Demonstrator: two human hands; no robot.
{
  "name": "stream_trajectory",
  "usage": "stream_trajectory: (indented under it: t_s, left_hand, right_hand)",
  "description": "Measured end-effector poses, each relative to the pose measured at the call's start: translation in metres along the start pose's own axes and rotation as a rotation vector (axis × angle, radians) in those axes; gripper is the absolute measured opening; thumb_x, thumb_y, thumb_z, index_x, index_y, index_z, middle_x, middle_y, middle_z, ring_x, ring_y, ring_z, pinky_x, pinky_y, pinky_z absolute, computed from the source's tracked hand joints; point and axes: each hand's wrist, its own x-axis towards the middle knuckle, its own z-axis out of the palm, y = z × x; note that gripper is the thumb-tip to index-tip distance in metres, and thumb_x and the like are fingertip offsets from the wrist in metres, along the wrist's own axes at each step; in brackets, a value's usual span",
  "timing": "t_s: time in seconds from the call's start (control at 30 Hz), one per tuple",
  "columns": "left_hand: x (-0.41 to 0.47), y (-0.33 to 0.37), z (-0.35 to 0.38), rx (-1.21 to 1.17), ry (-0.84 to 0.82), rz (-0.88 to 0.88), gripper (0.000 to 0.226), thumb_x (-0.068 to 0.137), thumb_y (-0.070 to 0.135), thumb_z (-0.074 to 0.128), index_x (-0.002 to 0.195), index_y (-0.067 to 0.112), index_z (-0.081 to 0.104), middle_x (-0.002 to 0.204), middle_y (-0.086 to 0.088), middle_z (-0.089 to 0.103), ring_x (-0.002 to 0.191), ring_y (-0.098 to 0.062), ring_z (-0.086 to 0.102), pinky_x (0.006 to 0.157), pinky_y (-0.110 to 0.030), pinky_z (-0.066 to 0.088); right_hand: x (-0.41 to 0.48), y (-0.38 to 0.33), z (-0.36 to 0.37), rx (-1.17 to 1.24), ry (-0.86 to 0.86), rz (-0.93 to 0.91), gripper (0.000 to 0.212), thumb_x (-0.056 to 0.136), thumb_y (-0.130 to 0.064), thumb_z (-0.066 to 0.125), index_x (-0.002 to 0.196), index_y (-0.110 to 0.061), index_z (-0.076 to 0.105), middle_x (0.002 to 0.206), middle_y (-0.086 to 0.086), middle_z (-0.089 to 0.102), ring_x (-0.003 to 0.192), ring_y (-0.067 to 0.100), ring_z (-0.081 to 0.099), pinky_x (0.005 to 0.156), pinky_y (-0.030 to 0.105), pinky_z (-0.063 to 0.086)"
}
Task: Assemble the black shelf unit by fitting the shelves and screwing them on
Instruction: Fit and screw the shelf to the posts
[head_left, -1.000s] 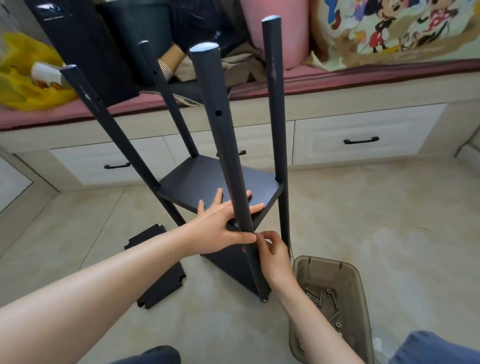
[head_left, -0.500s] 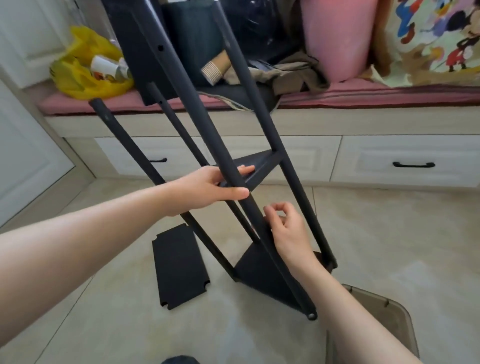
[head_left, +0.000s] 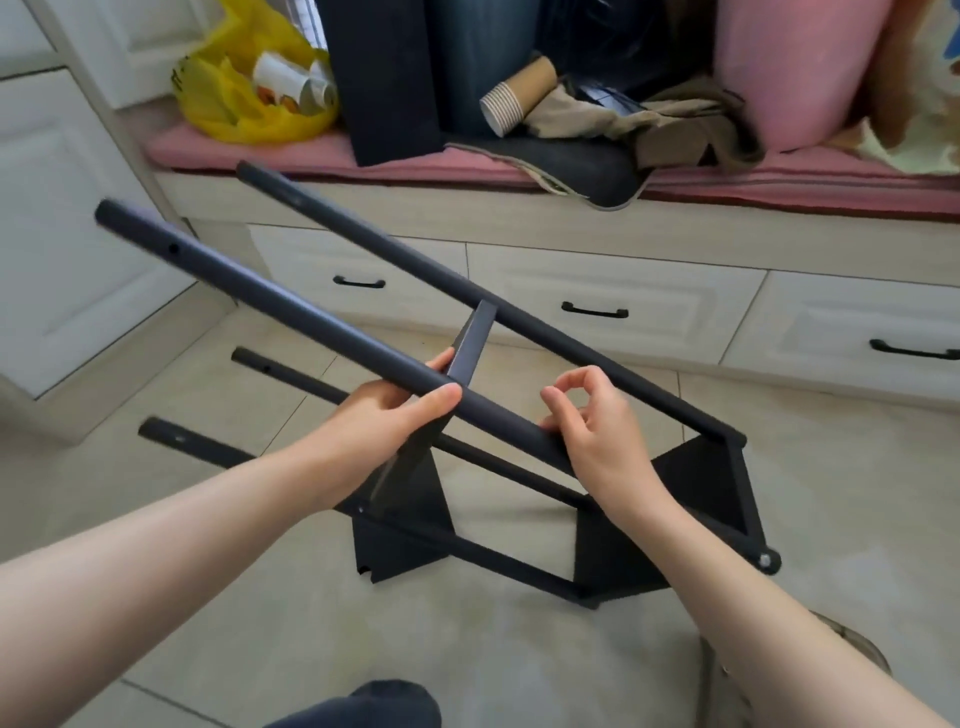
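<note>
The black shelf unit lies tipped on its side with its posts pointing left. My left hand (head_left: 387, 415) grips the near upper post (head_left: 291, 317) right at the middle shelf (head_left: 471, 343), which stands on edge between the posts. My right hand (head_left: 589, 434) rests on the same post further right, thumb and forefinger pinched into a ring; nothing shows between them. The end shelf (head_left: 696, 483) sits at the right ends of the posts. A loose black shelf panel (head_left: 405, 540) lies on the floor beneath the unit.
A window bench with a pink cushion (head_left: 311, 156) and white drawers (head_left: 613, 291) runs along the back, piled with a yellow bag (head_left: 234, 98), paper cups (head_left: 511, 98), a black board (head_left: 384, 78) and cloth. A plastic bin (head_left: 857, 649) shows beside my right arm.
The unit has gone from upright to lying tilted over to the left. My left hand moved from the shelf surface onto the post. My right hand stayed near the post.
</note>
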Motion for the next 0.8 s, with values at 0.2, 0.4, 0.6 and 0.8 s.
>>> stream_trajectory:
  t_s: [0.2,0.4,0.6,0.8]
  left_hand:
    - [-0.029,-0.043,0.005,-0.233,0.048,-0.115,0.067,0.075,0.054,0.067,0.138,0.055,0.045,0.141,0.007,0.059,0.139,-0.02,0.047,0.117,-0.052,0.036]
    - [-0.035,-0.071,0.023,-0.28,0.033,-0.168,0.093,0.072,0.059,0.065,0.156,0.039,0.029,0.149,0.008,0.05,0.141,-0.015,0.043,0.115,-0.038,0.04]
    - [-0.029,-0.102,0.034,-0.319,-0.021,-0.245,0.089,0.07,0.063,0.067,0.151,0.033,0.044,0.137,0.011,0.063,0.133,-0.011,0.054,0.109,-0.039,0.049]
    - [-0.031,-0.115,0.04,-0.353,0.002,-0.254,0.078,0.065,0.068,0.068,0.129,0.025,0.064,0.123,0.014,0.071,0.123,-0.002,0.06,0.095,-0.026,0.057]
  right_hand:
    - [-0.007,0.003,0.019,-0.101,-0.115,-0.004,0.006,0.101,-0.03,0.054,0.1,-0.025,0.05,0.073,-0.003,0.072,0.072,0.001,0.068,0.067,0.013,0.051]
    - [-0.013,0.016,0.016,-0.156,-0.191,0.015,0.009,0.1,-0.03,0.055,0.102,-0.023,0.05,0.074,0.001,0.073,0.075,0.006,0.071,0.077,0.031,0.058]
    - [-0.018,0.035,0.011,-0.184,-0.213,0.015,0.008,0.099,-0.032,0.055,0.101,-0.026,0.05,0.072,0.004,0.073,0.074,0.01,0.071,0.079,0.044,0.058]
    - [-0.027,0.04,0.01,-0.197,-0.195,-0.044,0.013,0.097,-0.039,0.054,0.103,-0.028,0.049,0.072,0.002,0.073,0.074,0.009,0.071,0.078,0.045,0.059]
